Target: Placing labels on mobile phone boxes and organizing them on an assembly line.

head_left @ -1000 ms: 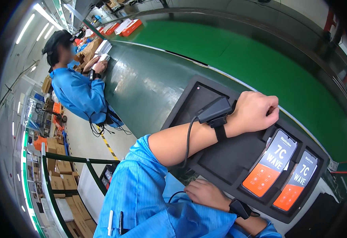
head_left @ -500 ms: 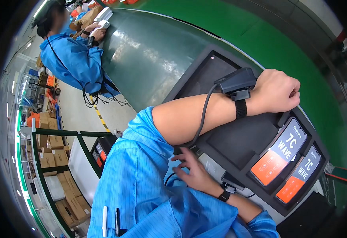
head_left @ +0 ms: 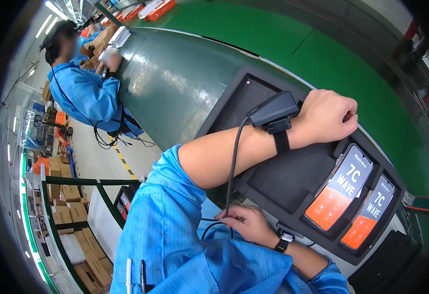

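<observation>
My left hand [head_left: 328, 116] is curled into a fist above the right part of a black tray [head_left: 300, 206], with nothing visible in it. On that wrist a black strap holds a dark boxy device [head_left: 273, 110]. From it a black cable [head_left: 234, 166] hangs down along my forearm. My right hand [head_left: 250, 223], below that forearm, has thumb and fingers closed on the cable; a watch-like band [head_left: 284, 241] circles its wrist. Two smartphones [head_left: 339, 186] with grey and orange front films lie side by side in the tray's right-hand recesses. My left forearm hides part of the tray.
The tray rests on a long green bench [head_left: 175, 93]. At the far left a person in a blue smock [head_left: 89, 95] handles something pale at the bench. A green-framed rack [head_left: 72, 180] and stacked cartons [head_left: 70, 213] stand at the left.
My right hand, earlier apart with spread fingers, has closed on the cable. My left fist appears slightly lower and farther left. The far person's hands have shifted.
</observation>
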A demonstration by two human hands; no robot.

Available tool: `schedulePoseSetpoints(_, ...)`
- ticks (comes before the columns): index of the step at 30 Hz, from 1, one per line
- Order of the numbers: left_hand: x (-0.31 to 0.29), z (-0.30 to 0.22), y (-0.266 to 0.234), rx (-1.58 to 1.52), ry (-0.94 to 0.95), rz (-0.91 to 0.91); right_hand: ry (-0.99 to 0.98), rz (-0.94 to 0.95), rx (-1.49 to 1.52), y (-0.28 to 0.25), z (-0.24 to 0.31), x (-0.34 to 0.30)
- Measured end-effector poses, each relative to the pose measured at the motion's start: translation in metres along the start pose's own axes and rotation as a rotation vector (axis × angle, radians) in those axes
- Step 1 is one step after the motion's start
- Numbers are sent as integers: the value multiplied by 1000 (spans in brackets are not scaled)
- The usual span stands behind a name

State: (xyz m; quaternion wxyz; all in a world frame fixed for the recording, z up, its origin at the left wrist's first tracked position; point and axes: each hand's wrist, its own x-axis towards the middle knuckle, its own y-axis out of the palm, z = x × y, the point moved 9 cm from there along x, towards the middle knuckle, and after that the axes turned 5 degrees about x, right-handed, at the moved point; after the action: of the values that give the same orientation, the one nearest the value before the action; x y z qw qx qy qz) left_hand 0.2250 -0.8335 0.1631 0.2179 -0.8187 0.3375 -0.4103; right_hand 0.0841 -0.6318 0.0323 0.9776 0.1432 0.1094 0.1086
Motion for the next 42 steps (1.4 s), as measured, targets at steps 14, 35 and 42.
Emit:
schedulePoseSetpoints(14,-2,-1,2,-21,-21,-20,28,-159,371,-10,-17,-5)
schedulePoseSetpoints(35,-11,-17,-4,-9,87,-172,-336,25,-603,9,11,-10)
schedulePoseSetpoints(42,-8,-15,-3,-18,50,-105,-319,48,-636,12,15,-10)
